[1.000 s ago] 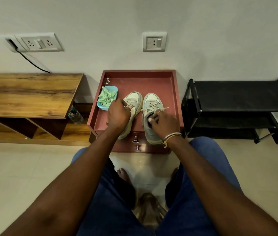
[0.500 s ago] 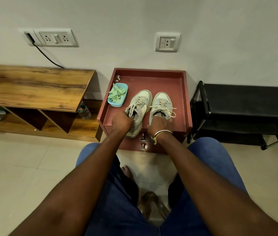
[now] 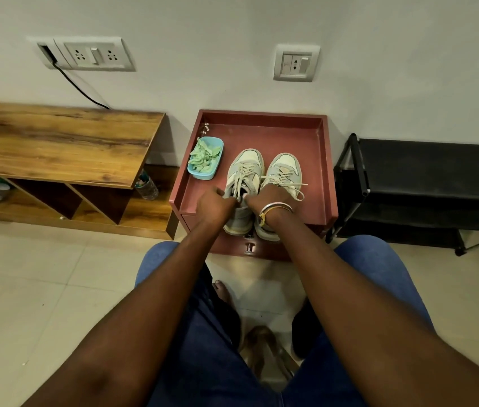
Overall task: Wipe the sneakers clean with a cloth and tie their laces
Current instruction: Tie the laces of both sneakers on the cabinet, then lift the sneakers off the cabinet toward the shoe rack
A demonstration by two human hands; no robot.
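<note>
The left sneaker [image 3: 244, 168] and right sneaker [image 3: 286, 168], pale grey and cream, stand upright side by side on the red surface [image 3: 261, 136], toes pointing away, heels at its front edge. The left one's laces [image 3: 242, 176] lie slack over the tongue; the right one trails untied lace ends [image 3: 298, 190] off its outer side (one curls into a loop). The crumpled green cloth [image 3: 204, 155] sits in a blue tub [image 3: 203, 174] just left of them

My sneakers [image 3: 247, 161] sit side by side in the middle of the stand [image 3: 314, 160], tub [image 3: 201, 175] on its left side, bench [image 3: 70, 148] off to its left, rack [image 3: 426, 168] to its right.
</note>
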